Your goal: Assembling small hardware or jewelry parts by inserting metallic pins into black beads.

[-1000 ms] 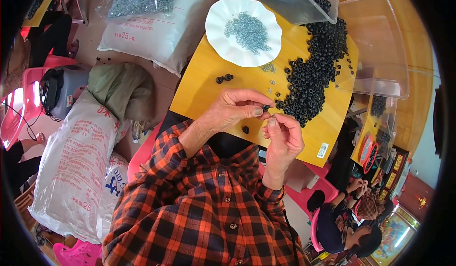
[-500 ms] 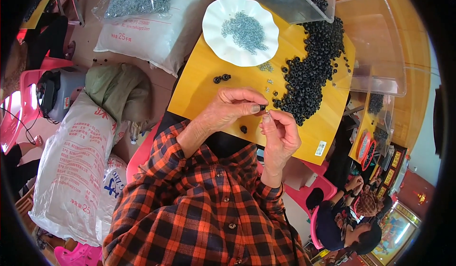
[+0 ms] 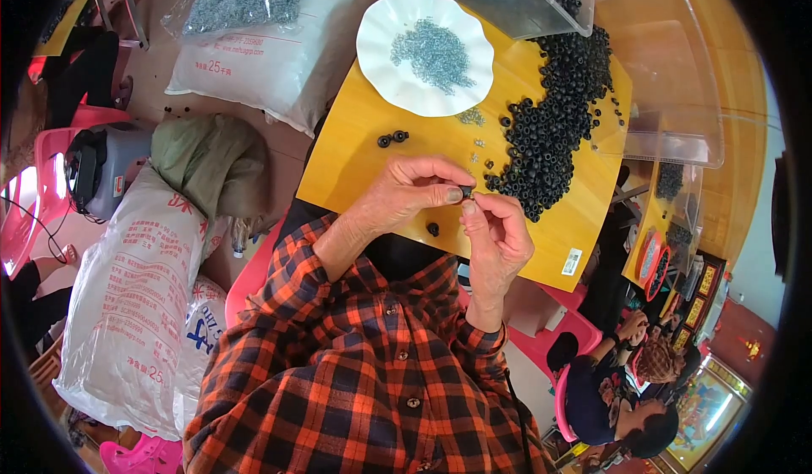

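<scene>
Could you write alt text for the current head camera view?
A person's left hand holds a small black part, right hand close beside it, above a yellow table bearing heaped black parts and a scalloped white plate of tiny translucent pieces.

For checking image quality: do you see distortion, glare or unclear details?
Head view: fisheye warping toward the edges; white glare on the framed picture; the black bead in the left hand, beside the right hand, is too small for fine detail.

Olive cloth by a white sack, pink chair nearby
</scene>
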A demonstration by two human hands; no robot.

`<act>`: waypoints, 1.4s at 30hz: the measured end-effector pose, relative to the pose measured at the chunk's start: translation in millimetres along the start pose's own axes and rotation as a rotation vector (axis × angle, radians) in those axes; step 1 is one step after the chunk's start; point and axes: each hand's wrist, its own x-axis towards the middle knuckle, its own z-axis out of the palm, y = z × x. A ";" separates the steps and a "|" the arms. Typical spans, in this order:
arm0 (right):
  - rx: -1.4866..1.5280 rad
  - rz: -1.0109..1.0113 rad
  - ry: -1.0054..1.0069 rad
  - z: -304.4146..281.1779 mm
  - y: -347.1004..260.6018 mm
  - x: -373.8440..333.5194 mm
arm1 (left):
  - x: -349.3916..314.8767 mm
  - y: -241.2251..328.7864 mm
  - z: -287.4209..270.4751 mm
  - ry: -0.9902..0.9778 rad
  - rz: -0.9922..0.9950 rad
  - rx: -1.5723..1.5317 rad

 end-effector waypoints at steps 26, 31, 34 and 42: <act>0.394 0.442 -0.233 -22.8 5.4 -12.9 | -6.7 23.1 -4.6 -0.274 -0.192 0.210; 0.326 0.478 -0.161 -21.2 2.4 -18.2 | -7.3 19.8 -1.2 -0.202 -0.256 0.257; 0.306 0.471 -0.113 -24.8 5.1 -17.6 | -7.1 14.0 -0.8 -0.155 -0.263 0.159; -0.527 -0.121 0.206 -29.0 28.9 5.0 | -7.9 14.6 0.1 -0.069 -0.253 0.132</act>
